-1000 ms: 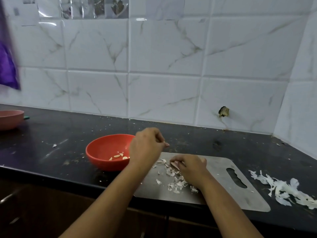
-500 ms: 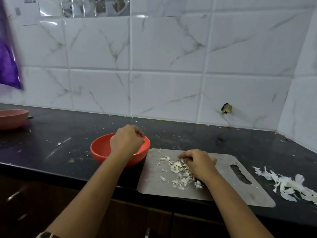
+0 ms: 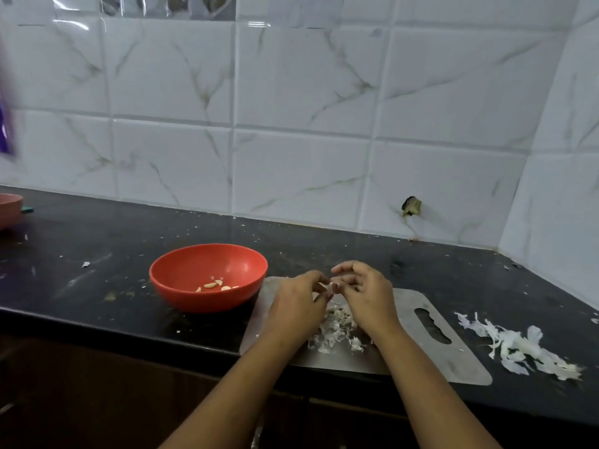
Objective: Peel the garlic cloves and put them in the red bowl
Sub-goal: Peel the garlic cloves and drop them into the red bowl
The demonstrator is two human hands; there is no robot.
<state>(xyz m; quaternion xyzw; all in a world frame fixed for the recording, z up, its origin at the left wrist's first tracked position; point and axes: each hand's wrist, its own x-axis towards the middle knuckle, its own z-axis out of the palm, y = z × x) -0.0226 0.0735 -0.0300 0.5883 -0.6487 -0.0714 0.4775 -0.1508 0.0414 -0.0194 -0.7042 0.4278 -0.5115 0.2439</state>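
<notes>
The red bowl point(image 3: 207, 275) sits on the black counter with several peeled garlic cloves point(image 3: 212, 284) inside. Right of it lies a steel cutting board point(image 3: 453, 361). Above the board my left hand point(image 3: 296, 307) and my right hand point(image 3: 366, 291) meet, and both pinch a small garlic clove point(image 3: 330, 288) between their fingertips. The clove is mostly hidden by the fingers. A heap of white garlic skins point(image 3: 335, 332) lies on the board under my hands.
A bigger pile of white peel point(image 3: 518, 346) lies on the counter right of the board. A pink bowl point(image 3: 9, 209) stands at the far left edge. The tiled wall runs behind and turns a corner on the right.
My left hand came back from over the red bowl to the board. My right hand lifted off the skin heap, and both now pinch a clove together.
</notes>
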